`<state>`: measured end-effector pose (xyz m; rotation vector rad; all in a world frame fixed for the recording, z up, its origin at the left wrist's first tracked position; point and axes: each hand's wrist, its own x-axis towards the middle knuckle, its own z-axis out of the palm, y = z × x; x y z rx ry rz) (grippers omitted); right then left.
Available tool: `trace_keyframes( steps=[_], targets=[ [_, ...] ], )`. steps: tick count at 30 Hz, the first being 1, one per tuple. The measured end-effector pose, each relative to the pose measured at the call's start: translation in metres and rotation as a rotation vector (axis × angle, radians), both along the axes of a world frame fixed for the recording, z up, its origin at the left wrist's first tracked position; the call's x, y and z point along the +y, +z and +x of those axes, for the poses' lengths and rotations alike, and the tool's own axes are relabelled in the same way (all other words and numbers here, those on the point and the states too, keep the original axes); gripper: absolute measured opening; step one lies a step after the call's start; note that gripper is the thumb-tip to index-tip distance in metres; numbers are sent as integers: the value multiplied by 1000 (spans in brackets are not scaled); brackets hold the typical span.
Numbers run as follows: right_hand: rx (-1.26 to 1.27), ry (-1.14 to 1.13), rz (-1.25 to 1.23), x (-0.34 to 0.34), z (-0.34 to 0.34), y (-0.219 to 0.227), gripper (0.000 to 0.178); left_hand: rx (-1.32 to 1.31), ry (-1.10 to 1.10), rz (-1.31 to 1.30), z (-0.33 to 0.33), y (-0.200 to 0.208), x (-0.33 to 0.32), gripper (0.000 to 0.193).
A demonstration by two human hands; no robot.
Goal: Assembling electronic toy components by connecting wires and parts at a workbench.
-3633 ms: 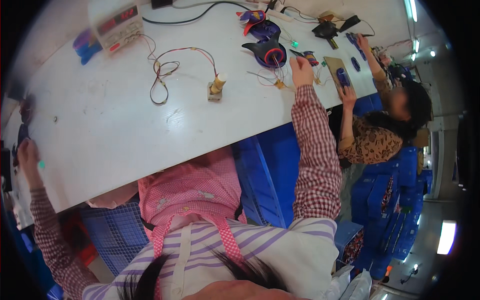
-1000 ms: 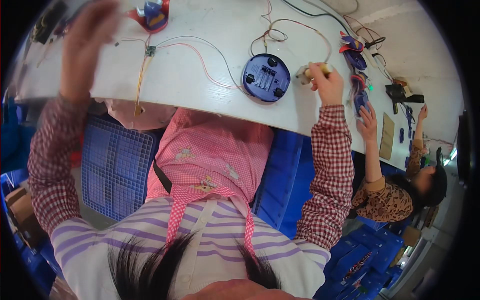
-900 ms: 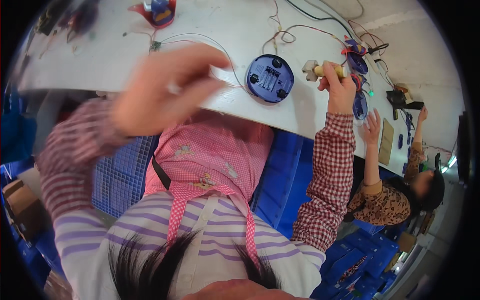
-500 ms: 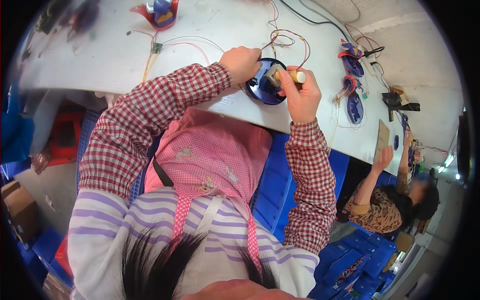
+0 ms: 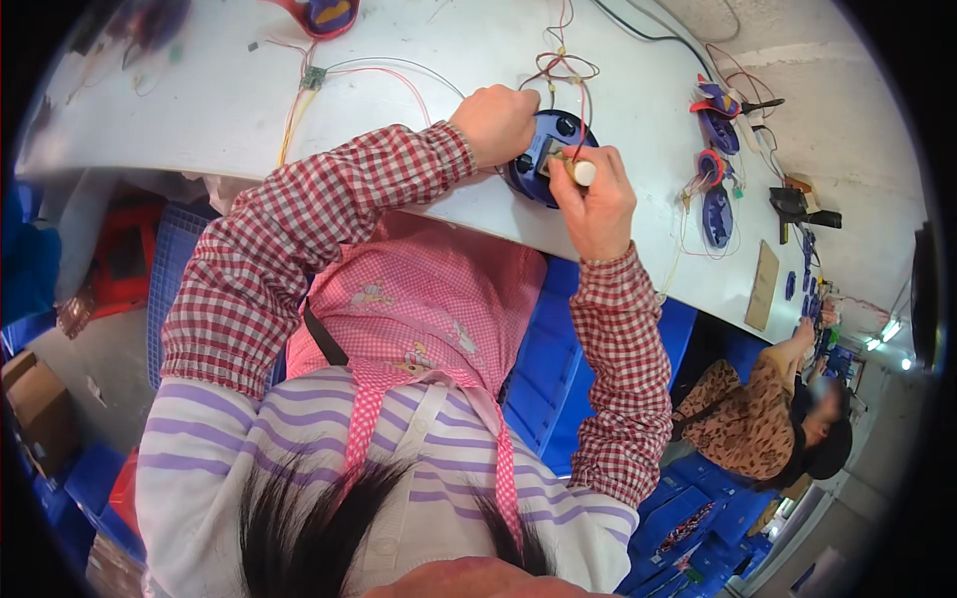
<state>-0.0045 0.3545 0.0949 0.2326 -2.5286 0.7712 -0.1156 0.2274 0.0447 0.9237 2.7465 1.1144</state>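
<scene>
A round dark-blue plastic housing point(image 5: 538, 133) lies near the front edge of the table, with black rounded parts inside. My left hand point(image 5: 495, 125) is closed at the housing's left rim, its fingertips partly hidden. My right hand point(image 5: 596, 202) grips a small part with a pale cylindrical end point(image 5: 583, 172) and a grey block-shaped body point(image 5: 549, 154). That block sits over the middle of the housing, touching or nearly touching it. Red and black wires point(image 5: 568, 68) lie looped just beyond the housing, and one strand runs down to my right hand.
A small green circuit board point(image 5: 314, 77) with thin wires lies to the left. Red-and-blue toy parts point(image 5: 718, 214) line the right side, near a black tool point(image 5: 793, 206) and a cardboard strip point(image 5: 763, 286). Another person point(image 5: 748, 409) works farther right. Blue crates point(image 5: 543, 384) stand below the table.
My right hand has moved down slightly and turned the part, bringing its block over the housing's middle. The housing looks more face-up. The other person's arms have shifted.
</scene>
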Motion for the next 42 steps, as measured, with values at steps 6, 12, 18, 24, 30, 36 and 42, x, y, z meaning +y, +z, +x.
trace_keyframes(
  steps=[6, 12, 18, 24, 30, 36, 42],
  targets=[
    [-149, -43, -35, 17, -7, 2, 10, -24, 56, 69, 14, 13, 3, 25],
    [-271, -50, -248, 9, 13, 12, 20, 137, -147, 336, 69, 42, -102, 18],
    [-245, 38, -221, -54, 61, 25, 14, 175, 351, 88, 27, 18, -232, 35],
    [-694, 611, -237, -130, 70, -39, 19, -34, 44, 1, -42, 27, -231, 29],
    [-1056, 408, -978, -175, 42, -76, 42, -43, 4, -9, -51, 15, -226, 22],
    [-956, 406, -1333, -222, 19, -85, 42, -75, -21, 65, -52, 5, -224, 21],
    [-1013, 486, -1678, -228, 16, -84, 36, 90, 8, 84, -35, 9, -210, 18]
  ],
)
